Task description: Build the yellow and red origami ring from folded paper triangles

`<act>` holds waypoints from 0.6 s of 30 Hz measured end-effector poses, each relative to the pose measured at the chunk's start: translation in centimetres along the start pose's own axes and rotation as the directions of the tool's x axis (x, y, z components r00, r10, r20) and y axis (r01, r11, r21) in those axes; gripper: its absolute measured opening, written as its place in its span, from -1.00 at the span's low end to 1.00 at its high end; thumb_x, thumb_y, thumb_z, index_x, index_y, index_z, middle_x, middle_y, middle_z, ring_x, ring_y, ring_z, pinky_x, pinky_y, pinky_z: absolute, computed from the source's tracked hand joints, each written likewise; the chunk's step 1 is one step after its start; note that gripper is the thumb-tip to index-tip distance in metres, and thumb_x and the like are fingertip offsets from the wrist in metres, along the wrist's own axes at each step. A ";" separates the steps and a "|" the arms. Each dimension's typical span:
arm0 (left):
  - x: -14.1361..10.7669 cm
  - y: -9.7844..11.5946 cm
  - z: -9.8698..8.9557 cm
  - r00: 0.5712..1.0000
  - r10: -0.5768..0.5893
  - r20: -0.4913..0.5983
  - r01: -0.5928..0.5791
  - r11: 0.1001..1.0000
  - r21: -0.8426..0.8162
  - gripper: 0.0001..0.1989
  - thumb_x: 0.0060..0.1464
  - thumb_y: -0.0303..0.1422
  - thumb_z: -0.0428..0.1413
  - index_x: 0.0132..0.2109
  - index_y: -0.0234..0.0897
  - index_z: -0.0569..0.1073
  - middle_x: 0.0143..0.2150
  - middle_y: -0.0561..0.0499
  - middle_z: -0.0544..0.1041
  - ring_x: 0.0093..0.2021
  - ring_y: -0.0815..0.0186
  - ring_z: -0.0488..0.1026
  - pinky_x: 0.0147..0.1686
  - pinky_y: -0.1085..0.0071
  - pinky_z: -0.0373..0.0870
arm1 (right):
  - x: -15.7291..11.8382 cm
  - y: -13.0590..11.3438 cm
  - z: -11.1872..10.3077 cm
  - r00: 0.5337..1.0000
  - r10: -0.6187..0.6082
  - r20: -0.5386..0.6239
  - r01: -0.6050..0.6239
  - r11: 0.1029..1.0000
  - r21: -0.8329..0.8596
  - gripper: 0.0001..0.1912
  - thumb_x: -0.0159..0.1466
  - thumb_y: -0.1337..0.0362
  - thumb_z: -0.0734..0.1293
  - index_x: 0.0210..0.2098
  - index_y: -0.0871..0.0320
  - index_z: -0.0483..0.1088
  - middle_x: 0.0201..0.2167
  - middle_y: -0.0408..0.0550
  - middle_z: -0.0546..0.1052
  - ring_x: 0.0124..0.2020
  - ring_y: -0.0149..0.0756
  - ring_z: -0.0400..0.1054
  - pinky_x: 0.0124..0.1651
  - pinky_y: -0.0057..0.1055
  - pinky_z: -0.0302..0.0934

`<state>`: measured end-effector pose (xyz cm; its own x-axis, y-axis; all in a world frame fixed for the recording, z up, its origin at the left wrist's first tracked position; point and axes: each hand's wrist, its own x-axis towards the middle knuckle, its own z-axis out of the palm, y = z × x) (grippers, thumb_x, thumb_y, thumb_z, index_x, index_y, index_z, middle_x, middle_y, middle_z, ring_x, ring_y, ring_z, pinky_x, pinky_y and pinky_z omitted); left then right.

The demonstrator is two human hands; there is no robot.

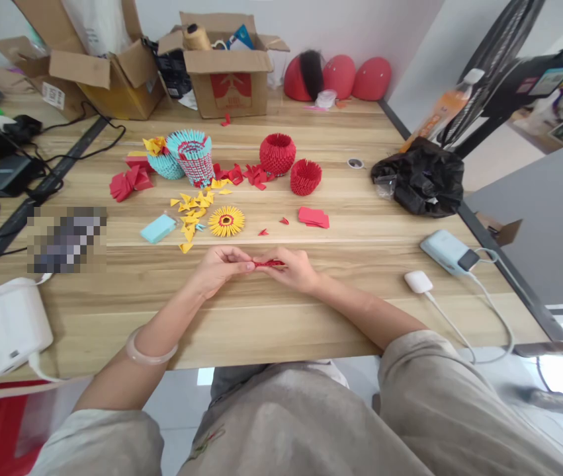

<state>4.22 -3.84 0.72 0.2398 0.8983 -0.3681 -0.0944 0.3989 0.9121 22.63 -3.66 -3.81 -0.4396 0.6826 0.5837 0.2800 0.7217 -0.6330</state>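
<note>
A small folded red paper piece (268, 263) is pinched between my two hands near the middle of the table. My left hand (221, 268) holds its left end between thumb and fingers. On its right end, the fingers of my right hand (291, 268) are closed. Just beyond my hands lie a yellow paper flower shape (226, 221), two tiny red folded pieces (284, 221), a stack of red paper slips (313, 217), a light blue paper stack (159, 228) and scattered yellow folded pieces (189, 225).
Farther back on the table (341, 304) stand a blue-and-red paper vase (194, 158) and two red paper pots (278, 155). Cardboard boxes (231, 86) are behind. A black bag (430, 178) and power bank (444, 250) sit right; a white device (10, 327) sits left.
</note>
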 end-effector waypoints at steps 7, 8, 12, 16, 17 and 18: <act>-0.2 0.4 0.3 1.000 -0.009 -0.007 0.009 1.000 -0.012 -0.69 -0.55 -0.39 0.42 -0.55 -0.36 0.50 -0.61 0.04 0.53 -0.58 0.46 0.42 -0.50 0.53 0.34 | 0.0 -0.2 0.6 0.993 0.083 -0.078 -0.087 0.995 -0.049 -0.76 0.23 0.07 0.27 -0.34 0.11 0.25 -0.41 -0.13 0.51 -0.40 -0.43 0.46 -0.39 -0.55 0.31; -0.2 0.4 0.3 1.000 0.008 -0.009 -0.008 1.000 -0.010 -0.69 -0.54 -0.38 0.42 -0.54 -0.36 0.50 -0.60 0.04 0.53 -0.57 0.47 0.42 -0.50 0.55 0.34 | 0.1 -0.2 0.6 0.993 0.088 -0.080 -0.092 0.995 -0.045 -0.76 0.23 0.06 0.26 -0.33 0.12 0.24 -0.40 -0.12 0.51 -0.38 -0.43 0.46 -0.38 -0.55 0.31; 0.0 0.2 0.2 1.000 0.011 0.006 -0.011 1.000 0.011 -0.68 -0.51 -0.34 0.41 -0.52 -0.37 0.50 -0.55 0.02 0.56 -0.53 0.45 0.45 -0.47 0.54 0.38 | 0.0 0.1 0.6 0.989 0.137 -0.049 -0.139 0.989 -0.042 -0.74 0.23 0.04 0.26 -0.33 0.12 0.24 -0.39 -0.12 0.50 -0.36 -0.43 0.45 -0.34 -0.53 0.30; 0.5 -0.4 0.1 1.000 -0.020 0.000 0.020 1.000 0.020 -0.66 -0.51 -0.33 0.41 -0.52 -0.37 0.48 -0.56 0.01 0.56 -0.56 0.43 0.45 -0.47 0.51 0.40 | 0.1 0.0 0.7 0.981 0.194 -0.004 -0.194 0.980 -0.034 -0.74 0.18 0.08 0.32 -0.38 0.13 0.23 -0.43 -0.14 0.50 -0.42 -0.44 0.42 -0.35 -0.53 0.29; 0.6 -0.6 0.2 1.000 -0.022 -0.002 0.022 1.000 0.022 -0.65 -0.51 -0.33 0.41 -0.51 -0.37 0.48 -0.56 0.00 0.56 -0.56 0.43 0.46 -0.47 0.51 0.40 | 0.3 -0.2 0.5 0.979 0.200 0.028 -0.200 0.979 -0.031 -0.76 0.19 0.11 0.32 -0.38 0.14 0.24 -0.43 -0.14 0.50 -0.42 -0.44 0.42 -0.35 -0.52 0.30; 0.6 -0.6 0.3 1.000 -0.017 -0.003 0.017 0.999 0.030 -0.65 -0.51 -0.32 0.41 -0.50 -0.37 0.48 -0.56 0.00 0.56 -0.56 0.42 0.45 -0.47 0.50 0.40 | 0.7 -0.5 0.2 0.977 0.197 0.079 -0.196 0.980 -0.028 -0.79 0.20 0.14 0.32 -0.36 0.14 0.25 -0.41 -0.13 0.51 -0.41 -0.43 0.43 -0.33 -0.51 0.31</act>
<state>4.68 -3.60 -0.04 0.2387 0.8919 -0.3841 -0.0612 0.4086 0.9107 22.05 -3.55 -3.20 -0.4415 0.8005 0.4053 0.3849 0.5770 -0.7203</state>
